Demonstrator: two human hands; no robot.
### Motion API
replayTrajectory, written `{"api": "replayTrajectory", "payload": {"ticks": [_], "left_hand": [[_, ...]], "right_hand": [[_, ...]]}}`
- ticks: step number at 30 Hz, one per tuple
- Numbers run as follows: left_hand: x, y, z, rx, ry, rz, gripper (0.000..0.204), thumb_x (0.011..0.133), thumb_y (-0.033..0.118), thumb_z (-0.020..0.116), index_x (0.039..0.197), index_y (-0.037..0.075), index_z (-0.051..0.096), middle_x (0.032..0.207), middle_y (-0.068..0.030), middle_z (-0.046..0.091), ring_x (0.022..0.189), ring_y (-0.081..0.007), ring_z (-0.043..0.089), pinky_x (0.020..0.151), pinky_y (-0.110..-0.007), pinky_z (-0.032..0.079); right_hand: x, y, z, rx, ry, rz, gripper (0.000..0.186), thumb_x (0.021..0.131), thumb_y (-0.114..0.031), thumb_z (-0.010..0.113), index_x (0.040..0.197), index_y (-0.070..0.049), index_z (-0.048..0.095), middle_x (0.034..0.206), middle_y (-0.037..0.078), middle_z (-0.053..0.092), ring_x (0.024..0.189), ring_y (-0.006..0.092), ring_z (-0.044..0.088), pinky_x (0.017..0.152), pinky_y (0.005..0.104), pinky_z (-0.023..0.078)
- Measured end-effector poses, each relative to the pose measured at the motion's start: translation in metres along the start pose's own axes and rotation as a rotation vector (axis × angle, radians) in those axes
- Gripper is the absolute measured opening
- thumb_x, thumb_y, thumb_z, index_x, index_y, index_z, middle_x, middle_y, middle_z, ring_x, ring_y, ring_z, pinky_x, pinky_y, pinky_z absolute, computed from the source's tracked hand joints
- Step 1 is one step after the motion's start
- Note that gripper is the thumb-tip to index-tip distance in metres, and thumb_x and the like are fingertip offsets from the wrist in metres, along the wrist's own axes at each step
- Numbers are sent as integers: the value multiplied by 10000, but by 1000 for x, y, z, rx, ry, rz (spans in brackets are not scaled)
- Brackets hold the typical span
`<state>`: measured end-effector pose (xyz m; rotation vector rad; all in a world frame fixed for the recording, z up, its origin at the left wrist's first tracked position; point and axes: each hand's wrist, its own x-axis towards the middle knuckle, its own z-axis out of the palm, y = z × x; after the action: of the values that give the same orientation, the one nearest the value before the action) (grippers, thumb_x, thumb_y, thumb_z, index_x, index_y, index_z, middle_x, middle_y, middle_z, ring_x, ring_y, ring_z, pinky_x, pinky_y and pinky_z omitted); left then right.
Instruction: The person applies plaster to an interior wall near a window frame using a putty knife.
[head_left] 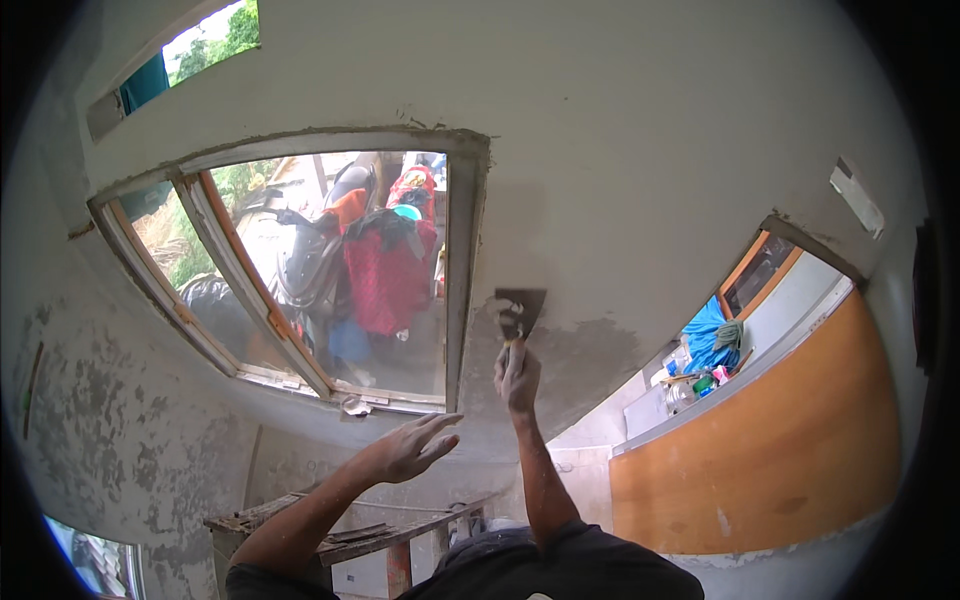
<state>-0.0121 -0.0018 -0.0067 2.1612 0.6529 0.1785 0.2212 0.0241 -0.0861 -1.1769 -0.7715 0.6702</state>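
My right hand (518,376) is wrapped round the handle of a putty knife (523,310), held up in front of the wall. Its wide dark blade carries a pale smear of filler, and I cannot tell whether the blade touches the wall. Around and below the blade, a patch of damp grey filler (590,350) spreads over the lighter wall (620,200). My left hand (412,450) is raised below the window's lower right corner, fingers stretched out and dusted white, holding nothing.
Left of the knife is a framed window (466,270); beyond its glass stand a motorbike (305,255) and a red cloth (385,285). A rough wooden scaffold (400,537) stands low in front. To the right are a doorway and an orange wooden door (760,430).
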Motion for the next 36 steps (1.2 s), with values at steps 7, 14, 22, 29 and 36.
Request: {"api": "replayTrajectory", "payload": {"ticks": [7, 14, 22, 29, 36], "left_hand": [[0, -9, 8, -18, 10, 37, 567, 1015, 450, 375, 1399, 34, 402, 1366, -256, 472, 1272, -395, 456, 1061, -448, 371], [0, -10, 7, -29, -10, -12, 548, 1019, 432, 377, 1382, 25, 419, 1387, -241, 460, 1287, -377, 445, 1072, -429, 360], [0, -15, 7, -24, 24, -8, 487, 1026, 374, 379, 1381, 45, 437, 1359, -223, 495, 1265, -360, 475, 1064, -419, 365], [0, -10, 4, -13, 8, -21, 544, 1018, 443, 371, 1387, 46, 419, 1376, -248, 465, 1269, -384, 461, 1060, -445, 371], [-1, -11, 9, -16, 1, -27, 505, 1024, 405, 373, 1396, 68, 420, 1345, -236, 500, 1227, -389, 502, 1035, -436, 393]], "right_hand": [[-18, 34, -10, -66, 50, 0, 528, 1009, -413, 468, 624, -51, 476, 523, -18, 426, 428, 69, 406, 385, 265, 304], [1, -41, 4, 7, -16, 55, 519, 1011, -414, 460, 638, -54, 470, 506, -23, 409, 414, 60, 388, 384, 250, 286], [-26, 28, -3, -78, 9, -28, 525, 1005, -457, 453, 634, -86, 452, 509, -39, 402, 395, 54, 367, 368, 239, 277], [-11, 17, 10, -122, -4, -71, 488, 1007, -422, 473, 661, -78, 480, 516, -29, 427, 416, 54, 392, 372, 237, 281], [-42, 55, 7, 16, 7, 109, 493, 1008, -443, 454, 679, -76, 474, 500, -31, 402, 370, 61, 364, 339, 237, 272]]}}
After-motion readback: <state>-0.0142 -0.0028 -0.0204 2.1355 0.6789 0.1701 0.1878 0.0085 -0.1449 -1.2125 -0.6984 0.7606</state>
